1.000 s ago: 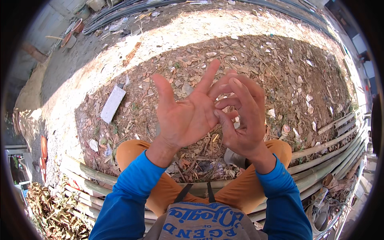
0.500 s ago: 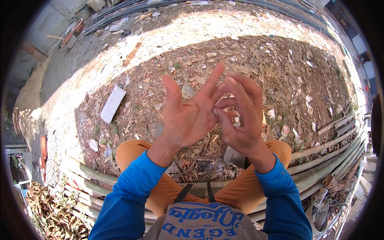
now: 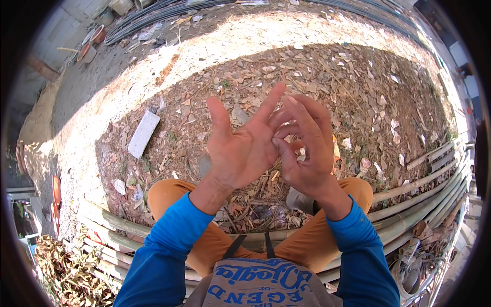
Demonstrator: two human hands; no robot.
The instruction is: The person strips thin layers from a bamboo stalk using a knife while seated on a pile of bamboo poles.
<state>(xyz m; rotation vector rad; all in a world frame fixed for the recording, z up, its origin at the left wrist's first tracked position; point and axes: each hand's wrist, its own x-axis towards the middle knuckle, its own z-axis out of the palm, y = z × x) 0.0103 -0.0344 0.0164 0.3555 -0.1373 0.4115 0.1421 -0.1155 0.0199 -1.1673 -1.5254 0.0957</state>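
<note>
My left hand [image 3: 238,151] is held palm up over my lap, thumb and index finger stretched apart, with nothing lying on the palm. Against its outer edge, my right hand [image 3: 309,140] has its fingers curled. The right thumb and a fingertip pinch at the left hand near the base of the outer fingers, which are partly hidden behind the right hand. No tool or other object shows in either hand. Below them are my orange-trousered knees [image 3: 171,197], bent apart.
A pale rectangular block [image 3: 144,134] lies on the littered ground [image 3: 302,69] ahead to the left. Bamboo poles [image 3: 404,202] run beneath and beside me. Dry leaves [image 3: 71,271] are heaped at lower left; buckets [image 3: 87,52] and long dark rods [image 3: 169,14] lie farther off.
Both hands keep nearly the same pose, the right fingers still at the left hand. The right hand has shifted very slightly to the left.
</note>
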